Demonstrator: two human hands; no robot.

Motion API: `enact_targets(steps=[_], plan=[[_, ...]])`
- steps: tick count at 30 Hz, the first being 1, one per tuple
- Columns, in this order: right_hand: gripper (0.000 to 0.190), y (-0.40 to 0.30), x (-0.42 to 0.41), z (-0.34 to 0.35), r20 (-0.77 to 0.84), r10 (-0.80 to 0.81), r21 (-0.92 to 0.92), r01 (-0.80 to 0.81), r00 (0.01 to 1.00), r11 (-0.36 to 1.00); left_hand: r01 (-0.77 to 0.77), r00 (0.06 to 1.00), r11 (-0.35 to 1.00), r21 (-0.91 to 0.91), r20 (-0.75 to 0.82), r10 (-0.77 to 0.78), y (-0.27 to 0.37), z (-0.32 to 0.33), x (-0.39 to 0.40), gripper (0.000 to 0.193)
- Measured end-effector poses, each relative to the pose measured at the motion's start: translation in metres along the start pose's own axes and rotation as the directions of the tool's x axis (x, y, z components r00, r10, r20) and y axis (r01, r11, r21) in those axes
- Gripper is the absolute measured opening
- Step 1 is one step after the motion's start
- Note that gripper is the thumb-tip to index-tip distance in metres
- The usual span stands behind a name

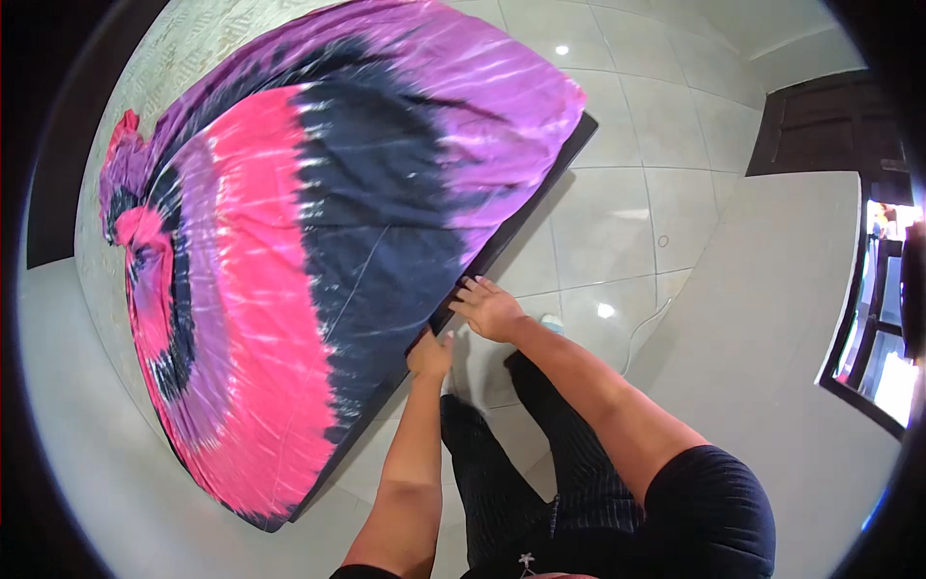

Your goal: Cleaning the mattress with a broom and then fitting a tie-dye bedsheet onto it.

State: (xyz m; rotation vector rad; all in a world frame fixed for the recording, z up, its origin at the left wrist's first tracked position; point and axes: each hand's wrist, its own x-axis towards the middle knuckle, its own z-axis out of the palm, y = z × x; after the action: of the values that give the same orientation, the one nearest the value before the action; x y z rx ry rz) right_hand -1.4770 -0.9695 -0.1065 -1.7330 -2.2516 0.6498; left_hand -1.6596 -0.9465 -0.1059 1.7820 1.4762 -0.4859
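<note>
A tie-dyed bed sheet (376, 152) in pink, black and purple bands covers the mattress in front of me. Along its near side shows the dark bed frame edge (539, 188). My left hand (430, 356) is at this edge, thumb raised, its fingertips hidden against the black band of the sheet. Just to the right, my right hand (492, 310) lies palm down with fingers stretched over the dark edge. Whether the left fingers pinch the cloth is not visible. At the far left the sheet is gathered into a twisted bunch (141, 228).
Pale floor tiles (600, 231) run along the bed's right side. A white cable (636, 336) lies by the white wall (767, 304). A dark door (817, 123) and a dark-framed window (879, 326) are to the right. Patterned pale wall (210, 43) borders the bed's far side.
</note>
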Motion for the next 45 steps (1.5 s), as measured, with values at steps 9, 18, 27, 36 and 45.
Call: enact_targets(steps=[9,18,27,36,45], plan=[[0.044,0.134,0.039,-0.054,0.154,0.295,-0.151,-0.273,0.943,0.950,0.325,0.923,0.936,0.132,0.171,-0.345,0.009,-0.003,0.031,0.082],[0.044,0.153,0.022,-0.054,0.193,0.121,-0.128,-0.097,0.974,0.987,-0.275,0.955,0.896,-0.348,0.008,0.296,0.129,-0.042,0.015,0.047],[0.045,0.213,0.000,-0.129,-0.189,0.573,-0.075,-0.593,0.798,0.802,-0.642,0.737,0.747,-0.175,-0.410,0.537,0.255,-0.172,0.087,0.031],[0.051,0.304,0.077,-0.124,0.169,0.508,-0.508,-0.367,0.845,0.779,-0.525,0.758,0.807,0.271,-0.282,0.588,0.282,-0.198,0.132,0.072],[0.044,0.313,0.055,-0.229,0.299,0.533,-0.297,-0.454,0.791,0.840,-0.382,0.882,0.912,0.151,-0.235,0.409,0.322,-0.227,0.129,0.065]])
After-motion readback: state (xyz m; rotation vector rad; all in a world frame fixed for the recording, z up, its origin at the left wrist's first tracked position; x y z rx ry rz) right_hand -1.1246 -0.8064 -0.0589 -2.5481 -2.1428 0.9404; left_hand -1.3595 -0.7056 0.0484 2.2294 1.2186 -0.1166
